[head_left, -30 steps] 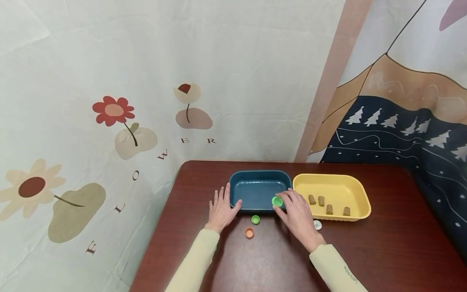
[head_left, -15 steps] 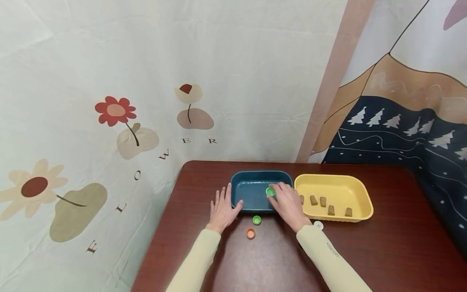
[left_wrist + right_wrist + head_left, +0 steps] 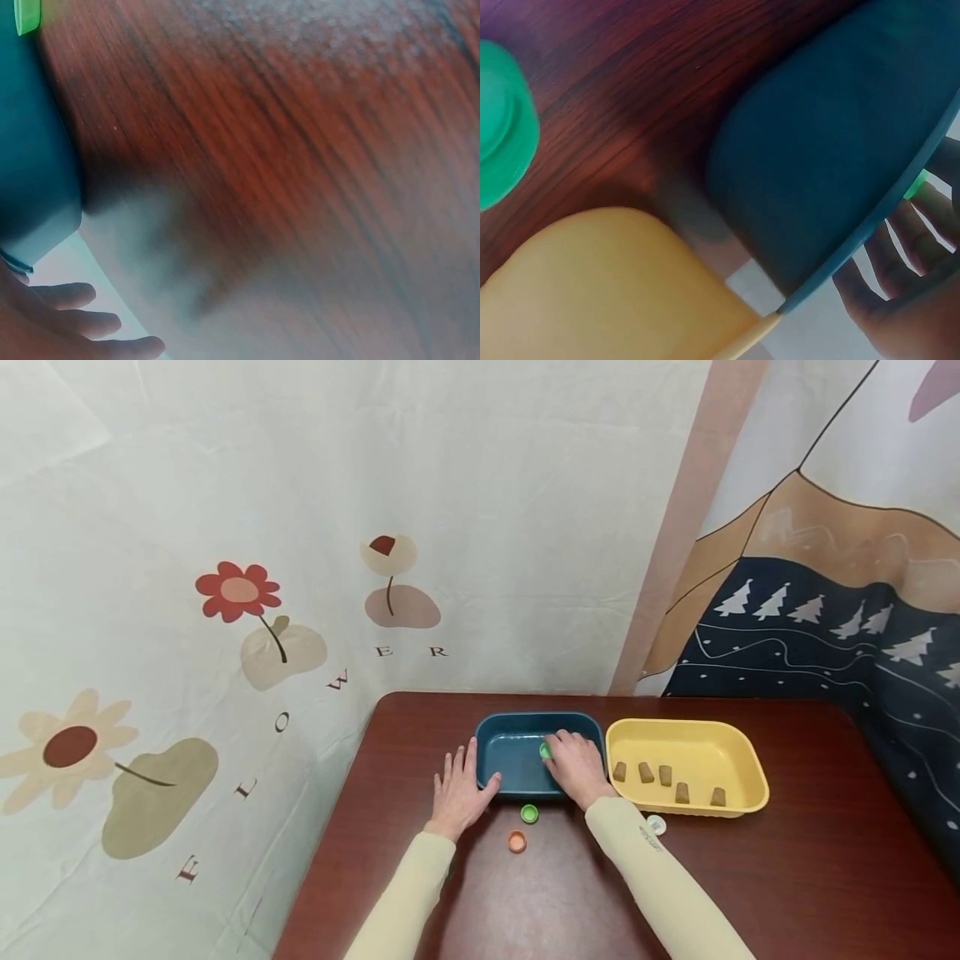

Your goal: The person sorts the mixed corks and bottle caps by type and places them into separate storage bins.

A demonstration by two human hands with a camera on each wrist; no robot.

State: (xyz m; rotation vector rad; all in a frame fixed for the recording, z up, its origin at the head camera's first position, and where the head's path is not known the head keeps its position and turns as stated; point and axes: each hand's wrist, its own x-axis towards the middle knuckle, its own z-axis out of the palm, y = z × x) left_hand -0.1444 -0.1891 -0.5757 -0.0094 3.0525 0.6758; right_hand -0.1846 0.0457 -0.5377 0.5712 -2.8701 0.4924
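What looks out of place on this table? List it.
Three small plastic caps lie loose on the dark red wooden table, outside the trays: a green cap, an orange cap and a white cap. Nothing is spilled or damaged.

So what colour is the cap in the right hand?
Green; the cap in the right hand shows best in the head view.

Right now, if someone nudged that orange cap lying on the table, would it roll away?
Probably not: the orange cap lies flat on the smooth table, so it would likely slide. It looks small and plastic, so probably light and stiff. Tipped on edge, its round shape could roll.
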